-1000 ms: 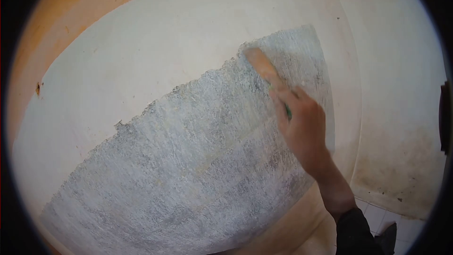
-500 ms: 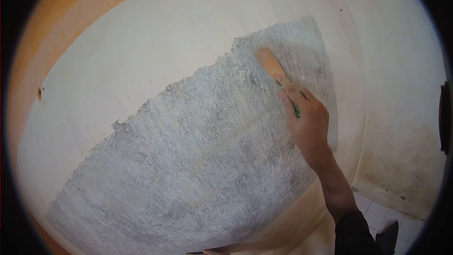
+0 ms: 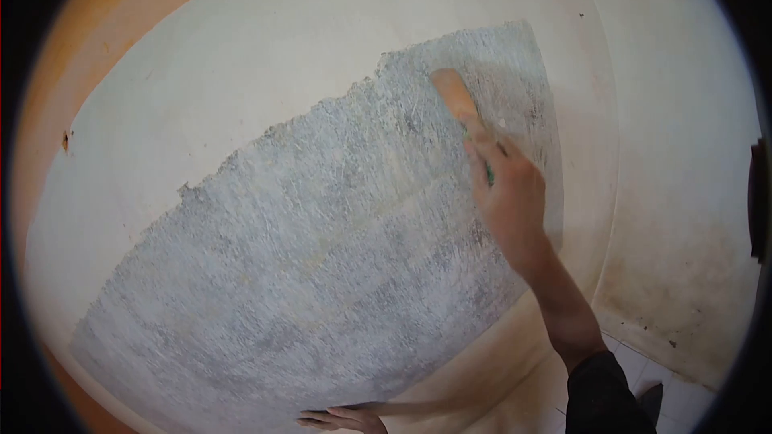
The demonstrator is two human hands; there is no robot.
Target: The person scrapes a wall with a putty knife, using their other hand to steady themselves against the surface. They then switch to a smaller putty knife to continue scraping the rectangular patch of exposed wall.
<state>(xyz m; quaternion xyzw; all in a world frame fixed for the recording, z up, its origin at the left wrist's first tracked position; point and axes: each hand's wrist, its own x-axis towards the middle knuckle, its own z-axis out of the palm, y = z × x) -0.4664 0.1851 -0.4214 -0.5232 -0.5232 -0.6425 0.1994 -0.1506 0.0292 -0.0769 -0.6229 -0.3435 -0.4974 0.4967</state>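
Note:
My right hand (image 3: 515,193) is closed around the green handle (image 3: 490,174) of a putty knife. Its flat tan-orange blade (image 3: 455,95) lies against the upper right part of a rough grey, fibrous-looking coating (image 3: 305,233) on the wall. At the bottom edge of the view, my left hand (image 3: 347,419) shows only partly, fingers stretched out toward the left near the coating's lower border. A thin dark sliver runs along those fingers.
Smooth white wall (image 3: 241,72) surrounds the grey patch, with an orange painted band (image 3: 88,48) beyond it. On the right a corner leads to another white wall (image 3: 675,153), stained brownish low down. Light floor tiles (image 3: 631,366) and a dark object (image 3: 757,201) show at the right.
The putty knife and my right hand have shifted slightly up and left over the coating. My left hand has come further into view at the bottom. The whole view has shifted a little.

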